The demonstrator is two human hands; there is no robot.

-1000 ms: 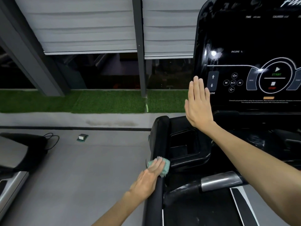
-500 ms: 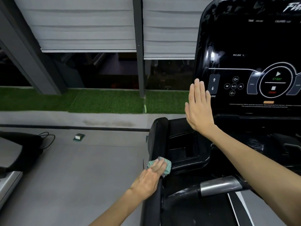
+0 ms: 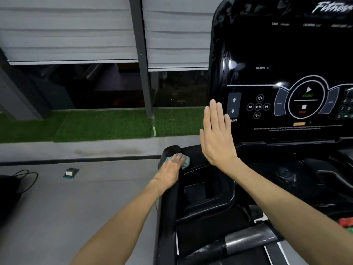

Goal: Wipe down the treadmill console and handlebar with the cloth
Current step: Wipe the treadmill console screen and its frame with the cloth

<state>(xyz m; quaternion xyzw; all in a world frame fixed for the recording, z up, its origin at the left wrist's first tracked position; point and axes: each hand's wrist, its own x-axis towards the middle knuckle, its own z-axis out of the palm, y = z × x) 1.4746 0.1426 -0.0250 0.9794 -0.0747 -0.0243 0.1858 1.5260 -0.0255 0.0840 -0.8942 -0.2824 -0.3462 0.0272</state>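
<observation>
Left hand (image 3: 170,171) presses cloth (image 3: 188,160); right hand (image 3: 217,142) raised flat.

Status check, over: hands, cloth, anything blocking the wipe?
Left hand presses cloth on far end of handlebar. Right hand flat, open, raised near console left edge, holding nothing. No obstruction seen on handlebar.

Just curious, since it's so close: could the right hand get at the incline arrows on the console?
Probably yes. The right hand is open, holds nothing, and is raised right beside the incline arrows on the console; nothing lies between them.
</observation>
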